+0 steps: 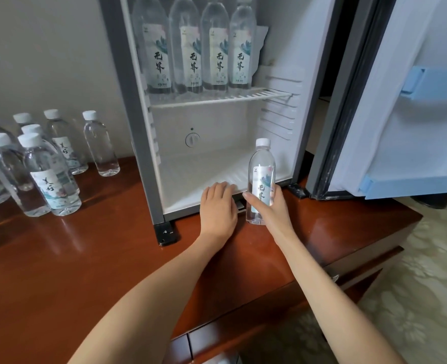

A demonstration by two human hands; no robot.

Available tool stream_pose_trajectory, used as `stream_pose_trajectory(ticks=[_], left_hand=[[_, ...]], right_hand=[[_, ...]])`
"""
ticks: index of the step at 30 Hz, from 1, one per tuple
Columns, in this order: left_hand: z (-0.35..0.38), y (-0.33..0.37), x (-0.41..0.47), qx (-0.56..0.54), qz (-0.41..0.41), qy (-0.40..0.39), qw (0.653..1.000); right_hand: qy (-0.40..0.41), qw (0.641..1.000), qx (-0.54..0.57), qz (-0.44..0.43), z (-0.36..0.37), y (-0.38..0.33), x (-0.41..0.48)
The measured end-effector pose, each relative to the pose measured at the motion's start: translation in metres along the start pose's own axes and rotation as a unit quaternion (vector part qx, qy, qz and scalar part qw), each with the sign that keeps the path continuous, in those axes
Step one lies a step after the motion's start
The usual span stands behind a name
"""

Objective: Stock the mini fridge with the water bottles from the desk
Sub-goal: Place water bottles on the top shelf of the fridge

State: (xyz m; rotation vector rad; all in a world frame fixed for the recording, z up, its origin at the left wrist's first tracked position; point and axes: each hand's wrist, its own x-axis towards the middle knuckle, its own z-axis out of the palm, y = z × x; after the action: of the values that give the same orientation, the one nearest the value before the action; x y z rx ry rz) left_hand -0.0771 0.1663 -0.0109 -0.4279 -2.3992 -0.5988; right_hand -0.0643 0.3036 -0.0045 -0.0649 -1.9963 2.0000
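The right hand (271, 207) wraps thumb and fingers round the lower half of an upright water bottle (261, 172), just in front of the mini fridge (126, 101) at the right of its opening. Whether the bottle's base touches the desk (85, 258) is hard to tell. The left hand (218, 206) lies flat and relaxed on the fridge's near lip. With four bottles (190, 48) filling the wire shelf (217, 97), this step looks like loading the bare lower floor. The next move calls for carrying the bottle far inside and setting it down. More bottles (46, 164) wait on the desk at left.

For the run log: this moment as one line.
right hand: holds bottle upright at fridge front | left hand: rests on fridge floor edge | shelf: four bottles | desk: more bottles
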Motion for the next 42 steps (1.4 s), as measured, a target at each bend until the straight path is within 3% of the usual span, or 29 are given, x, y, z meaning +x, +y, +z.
stream_pose_trajectory(ticks=[6,16,21,28,35,42], left_hand=[[-0.004,0.0,0.0,0.001,-0.003,-0.018,1.0],[-0.004,0.002,0.0,-0.009,-0.005,0.004,1.0],[-0.008,0.004,0.0,-0.012,-0.004,0.003,1.0],[-0.008,0.004,0.002,-0.015,0.0,0.007,1.0],[-0.006,0.0,0.0,-0.022,-0.009,-0.013,1.0],[-0.004,0.0,-0.003,-0.019,-0.016,-0.026,0.999]], right_hand=[[0.048,0.993,-0.092,-0.062,0.003,-0.011,-0.007],[0.067,0.973,0.028,-0.218,0.013,-0.171,0.092],[0.082,0.975,-0.003,-0.205,0.021,-0.203,0.13],[0.045,0.978,-0.06,-0.195,0.025,-0.187,0.155],[0.06,0.972,-0.117,-0.194,0.014,-0.183,0.164],[0.098,0.976,-0.101,-0.166,0.012,-0.189,0.161]])
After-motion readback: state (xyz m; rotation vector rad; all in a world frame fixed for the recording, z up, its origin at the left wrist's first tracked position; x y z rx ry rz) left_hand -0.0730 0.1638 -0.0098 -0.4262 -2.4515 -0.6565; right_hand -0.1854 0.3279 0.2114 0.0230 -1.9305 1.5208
